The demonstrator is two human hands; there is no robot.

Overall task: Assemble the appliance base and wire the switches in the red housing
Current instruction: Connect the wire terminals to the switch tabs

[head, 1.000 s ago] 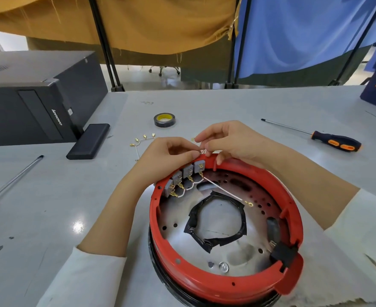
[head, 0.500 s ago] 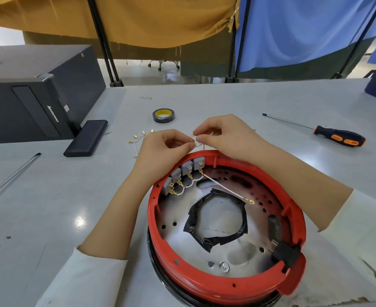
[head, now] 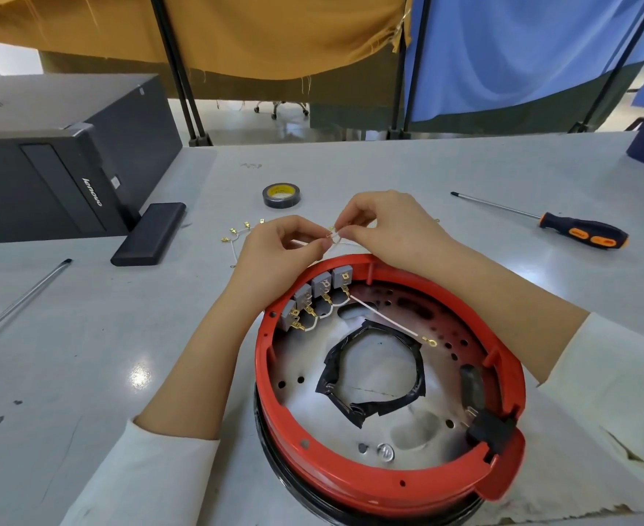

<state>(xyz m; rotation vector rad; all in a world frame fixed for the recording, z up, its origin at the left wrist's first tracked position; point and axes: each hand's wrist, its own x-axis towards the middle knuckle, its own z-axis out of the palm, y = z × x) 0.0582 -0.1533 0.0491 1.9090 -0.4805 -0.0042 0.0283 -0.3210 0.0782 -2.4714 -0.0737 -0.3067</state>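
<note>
The round red housing (head: pixel 350 484) lies on the table in front of me, its metal plate and a black taped ring (head: pixel 373 408) showing inside. Several grey switches (head: pixel 314 294) sit in a row at its far left rim, linked by short white wires with gold terminals; one long white wire (head: pixel 385 320) runs from them across the plate. Just beyond the far rim, my left hand (head: pixel 274 256) and my right hand (head: pixel 385 225) both pinch a thin white wire (head: pixel 333 237) with a gold terminal, held above the table.
A loose white wire harness (head: pixel 236 237) with gold terminals lies left of my hands. A black tape roll (head: pixel 281 195) sits behind them. An orange-black screwdriver (head: pixel 578 233) lies at right, another tool's metal shaft (head: pixel 20 298) at left, a black computer case (head: pixel 58 153) and a flat black block (head: pixel 148 233) at back left.
Both hands have lifted slightly off the housing's far rim and away from the switches, still pinching the thin white wire between them.
</note>
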